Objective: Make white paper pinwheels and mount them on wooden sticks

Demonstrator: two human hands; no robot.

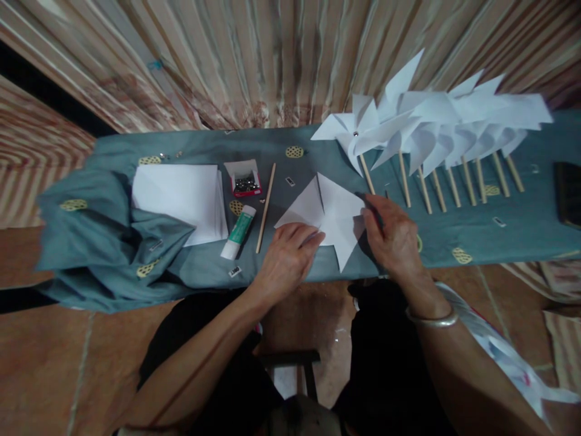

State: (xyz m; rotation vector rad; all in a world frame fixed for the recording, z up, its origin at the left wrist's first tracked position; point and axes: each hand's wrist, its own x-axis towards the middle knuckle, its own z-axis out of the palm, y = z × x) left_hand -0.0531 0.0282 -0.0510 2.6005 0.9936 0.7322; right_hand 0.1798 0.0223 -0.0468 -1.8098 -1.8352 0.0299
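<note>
A white square of paper [338, 209] with slits cut in from its corners lies on the cloth in front of me. My left hand [290, 257] pinches its lower left side, thumb and fingers together. At the paper's right corner, my right hand [393, 236] has its thumb and forefinger closed on the edge. A dark shape under the right fingers is mostly hidden; I cannot make out what it is. Left of the paper lie a wooden stick [265, 209], a green and white glue stick [238, 233] and a small open box of metal pins [246, 181].
A row of white paper pinwheels [363, 124] on wooden sticks lies at the back right. A stack of white paper [177, 194] sits at left, partly under a fold of the blue-green tablecloth [109, 224]. A dark object [567, 194] rests at the right end. Curtains [272, 60] hang behind.
</note>
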